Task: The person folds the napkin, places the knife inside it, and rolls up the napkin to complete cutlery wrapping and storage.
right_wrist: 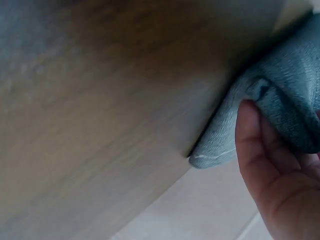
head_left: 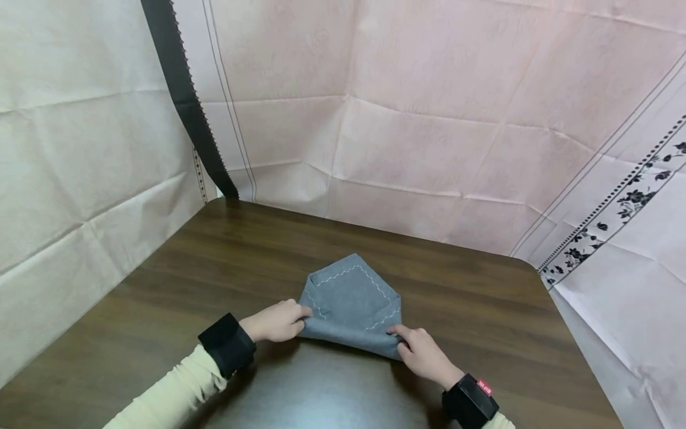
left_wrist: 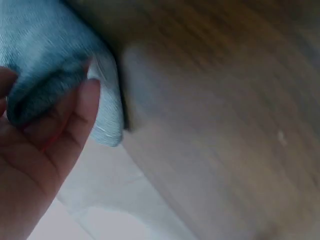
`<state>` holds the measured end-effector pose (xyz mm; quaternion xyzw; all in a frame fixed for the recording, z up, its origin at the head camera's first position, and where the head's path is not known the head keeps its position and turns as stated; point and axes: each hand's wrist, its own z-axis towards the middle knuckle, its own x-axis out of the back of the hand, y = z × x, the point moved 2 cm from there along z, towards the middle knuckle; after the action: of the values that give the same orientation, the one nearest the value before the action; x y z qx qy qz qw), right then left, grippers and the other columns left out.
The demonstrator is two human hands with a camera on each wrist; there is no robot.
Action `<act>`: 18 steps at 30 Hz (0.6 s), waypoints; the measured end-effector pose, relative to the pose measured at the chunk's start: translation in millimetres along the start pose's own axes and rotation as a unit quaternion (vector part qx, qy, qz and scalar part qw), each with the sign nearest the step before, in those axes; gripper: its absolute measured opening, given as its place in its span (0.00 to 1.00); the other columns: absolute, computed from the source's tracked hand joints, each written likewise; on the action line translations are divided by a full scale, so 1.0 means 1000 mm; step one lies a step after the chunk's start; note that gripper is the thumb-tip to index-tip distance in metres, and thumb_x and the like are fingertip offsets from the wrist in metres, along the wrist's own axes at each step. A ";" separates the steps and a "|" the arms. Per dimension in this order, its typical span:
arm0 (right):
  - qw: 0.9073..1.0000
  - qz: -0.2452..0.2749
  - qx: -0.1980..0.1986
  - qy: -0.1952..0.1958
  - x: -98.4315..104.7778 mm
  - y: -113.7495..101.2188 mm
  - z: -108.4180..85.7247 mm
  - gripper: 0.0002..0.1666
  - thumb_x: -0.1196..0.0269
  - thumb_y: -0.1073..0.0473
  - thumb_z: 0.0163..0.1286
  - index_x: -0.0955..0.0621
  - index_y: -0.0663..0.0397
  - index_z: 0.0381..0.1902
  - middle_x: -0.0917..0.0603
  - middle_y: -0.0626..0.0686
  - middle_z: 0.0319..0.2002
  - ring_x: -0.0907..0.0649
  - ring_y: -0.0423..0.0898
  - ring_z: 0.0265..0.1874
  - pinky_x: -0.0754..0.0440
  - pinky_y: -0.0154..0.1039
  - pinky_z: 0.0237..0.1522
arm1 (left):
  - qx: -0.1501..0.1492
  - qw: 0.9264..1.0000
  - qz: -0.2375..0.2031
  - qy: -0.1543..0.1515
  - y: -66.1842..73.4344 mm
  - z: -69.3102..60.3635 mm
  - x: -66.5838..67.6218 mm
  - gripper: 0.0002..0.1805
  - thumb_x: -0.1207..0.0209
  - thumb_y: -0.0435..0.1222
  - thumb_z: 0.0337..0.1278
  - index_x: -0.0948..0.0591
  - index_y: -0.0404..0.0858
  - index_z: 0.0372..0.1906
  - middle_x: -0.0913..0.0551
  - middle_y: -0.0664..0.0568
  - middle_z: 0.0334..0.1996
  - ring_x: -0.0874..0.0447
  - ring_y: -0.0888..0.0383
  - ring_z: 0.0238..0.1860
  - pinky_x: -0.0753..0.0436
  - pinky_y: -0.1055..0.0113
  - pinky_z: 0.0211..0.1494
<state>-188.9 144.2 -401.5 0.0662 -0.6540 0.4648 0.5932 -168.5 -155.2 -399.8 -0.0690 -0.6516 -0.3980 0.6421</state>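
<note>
A grey-blue cloth (head_left: 354, 295) with wavy white stitching lies folded on the table, its far side coming to a point and its near edge rolled over. My left hand (head_left: 278, 320) pinches the left end of that near fold. At the other end, my right hand (head_left: 422, 353) grips the fold between thumb and fingers. In the left wrist view the cloth (left_wrist: 45, 45) curls between the fingers and thumb. The right wrist view has the rolled cloth (right_wrist: 290, 100) held in the fingers, with a lower layer reaching out beyond them. Parts of the fingers are hidden by the fabric.
The dark brown wooden table (head_left: 257, 256) has rounded far corners. Pale creased sheets (head_left: 429, 149) hang behind it and at both sides, with a black strip (head_left: 184, 95) at the back left. Black bands (head_left: 227, 345) circle both wrists.
</note>
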 end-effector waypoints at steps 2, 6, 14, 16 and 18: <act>1.000 0.021 -0.007 0.010 0.003 0.003 0.001 0.17 0.51 0.74 0.59 0.23 0.64 0.45 0.39 0.40 0.13 0.41 0.31 0.10 0.36 0.30 0.18 | -0.004 0.999 -0.034 0.002 -0.006 0.001 0.002 0.10 0.54 0.25 0.54 0.22 0.34 0.34 0.26 0.56 0.21 0.34 0.67 0.20 0.29 0.72 0.28; 0.998 0.021 -0.036 0.043 0.006 0.009 0.005 0.14 0.49 0.73 0.58 0.22 0.62 0.41 0.29 0.44 0.20 0.35 0.33 0.15 0.33 0.32 0.22 | 0.015 0.997 -0.073 0.004 -0.014 0.001 0.003 0.14 0.55 0.24 0.55 0.21 0.29 0.43 0.20 0.43 0.44 0.26 0.63 0.33 0.25 0.65 0.45; 0.989 -0.044 -0.099 0.102 0.008 0.017 0.008 0.04 0.39 0.66 0.59 0.20 0.58 0.34 0.21 0.46 0.25 0.27 0.37 0.21 0.27 0.34 0.25 | 0.077 0.996 0.022 0.046 -0.014 0.002 0.008 0.07 0.47 0.28 0.53 0.21 0.33 0.37 0.22 0.51 0.27 0.33 0.65 0.18 0.28 0.70 0.25; 0.985 -0.082 -0.093 0.119 0.010 0.018 0.008 0.05 0.37 0.63 0.58 0.20 0.58 0.33 0.21 0.47 0.25 0.27 0.38 0.21 0.27 0.36 0.25 | 0.080 0.991 0.089 0.066 -0.011 0.002 0.008 0.05 0.43 0.31 0.52 0.21 0.35 0.35 0.22 0.52 0.27 0.29 0.63 0.21 0.28 0.69 0.24; 0.980 -0.119 -0.070 0.143 0.011 0.016 0.007 0.08 0.35 0.61 0.57 0.20 0.58 0.34 0.21 0.48 0.26 0.25 0.40 0.23 0.27 0.37 0.25 | 0.063 0.984 0.145 0.085 -0.005 0.003 0.008 0.04 0.41 0.33 0.51 0.21 0.37 0.33 0.24 0.53 0.25 0.27 0.60 0.24 0.27 0.68 0.24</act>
<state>-207.6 153.3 -400.2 0.0345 -0.5804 0.3492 0.7348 -174.9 -160.5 -394.4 -0.0883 -0.6015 -0.2633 0.7491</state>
